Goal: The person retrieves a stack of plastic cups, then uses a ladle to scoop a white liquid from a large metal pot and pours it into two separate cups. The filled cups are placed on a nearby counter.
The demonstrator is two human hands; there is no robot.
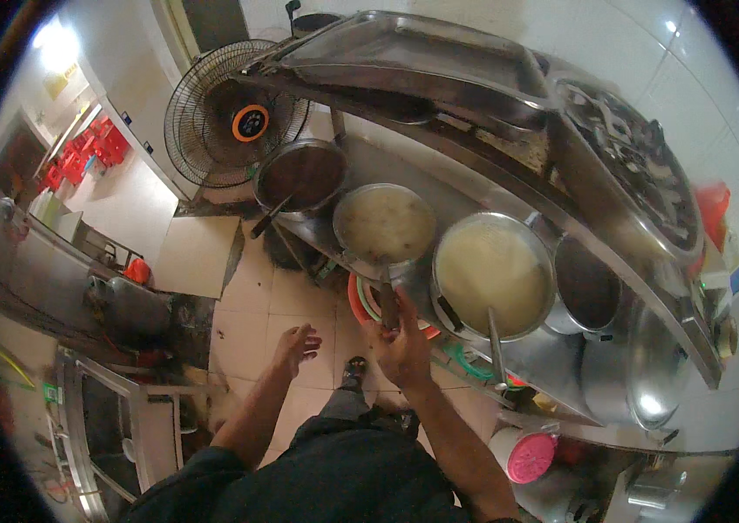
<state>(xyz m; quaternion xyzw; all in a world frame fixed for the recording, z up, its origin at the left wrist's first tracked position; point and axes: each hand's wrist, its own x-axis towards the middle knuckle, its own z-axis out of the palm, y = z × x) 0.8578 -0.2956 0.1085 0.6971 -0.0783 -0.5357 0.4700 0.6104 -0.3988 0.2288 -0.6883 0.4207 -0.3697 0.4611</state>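
Observation:
My right hand (402,346) grips a dark handle (389,306) that reaches the near rim of a metal pot of pale cloudy liquid (385,222). Whether the handle belongs to a ladle or to the pot itself, I cannot tell. My left hand (297,350) hangs over the tiled floor, its fingers loosely curled and nothing in them. Right of that pot, a larger metal pot (493,268) holds creamy yellowish liquid, and a metal ladle (496,353) leans out over its rim. To the left stands a pot of dark brown contents (304,173) with a dark-handled utensil (272,216).
A metal shelf with a deep steel tray (408,49) and a basin of metal utensils (624,150) overhangs the counter. Another pot (585,284) stands at the right. A floor fan (212,118) is at the back left. Colored basins (363,307) sit below the counter.

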